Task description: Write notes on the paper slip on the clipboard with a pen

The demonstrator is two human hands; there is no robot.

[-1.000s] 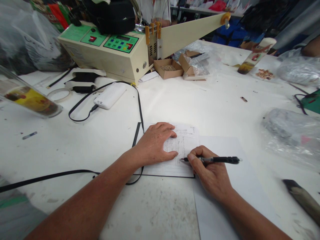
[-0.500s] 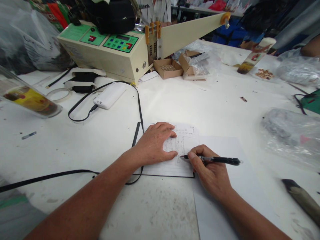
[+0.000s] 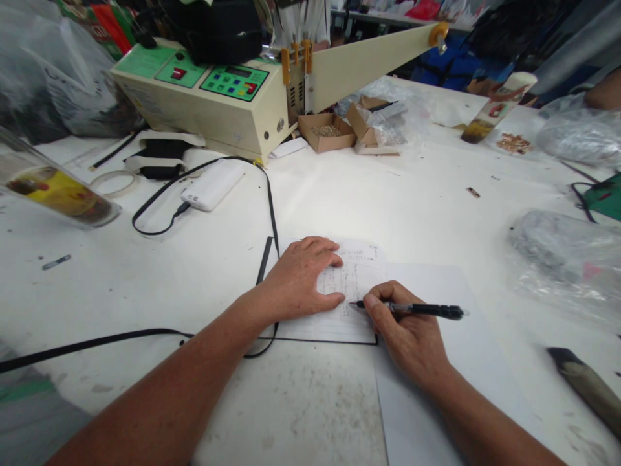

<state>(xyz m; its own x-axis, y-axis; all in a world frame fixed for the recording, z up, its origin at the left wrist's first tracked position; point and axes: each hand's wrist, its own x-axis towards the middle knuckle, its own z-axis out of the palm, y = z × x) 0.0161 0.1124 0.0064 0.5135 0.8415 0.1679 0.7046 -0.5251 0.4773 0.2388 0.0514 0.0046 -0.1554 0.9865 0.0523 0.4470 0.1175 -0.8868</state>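
Observation:
My left hand (image 3: 303,278) lies flat with its fingers spread on a notebook page (image 3: 334,327) covered partly in handwriting. Pinched in my right hand (image 3: 407,330) is a black pen (image 3: 431,310), its tip at the writing near the page's middle. Under my right wrist a blank white sheet (image 3: 460,298) reaches toward the table's near side. A thin black cord (image 3: 272,213) runs beside my left hand and over the page's left edge.
A cream machine (image 3: 204,116) with green panels stands at the back. Nearby are a white power bank (image 3: 213,184), a small cardboard box (image 3: 326,133) of metal bits, and a tilted-looking glass of yellow drink (image 3: 63,194). Plastic bags (image 3: 567,259) lie at the right.
The pen has tilted very slightly in my right hand, its tip staying on nearly the same spot. My left hand has not moved.

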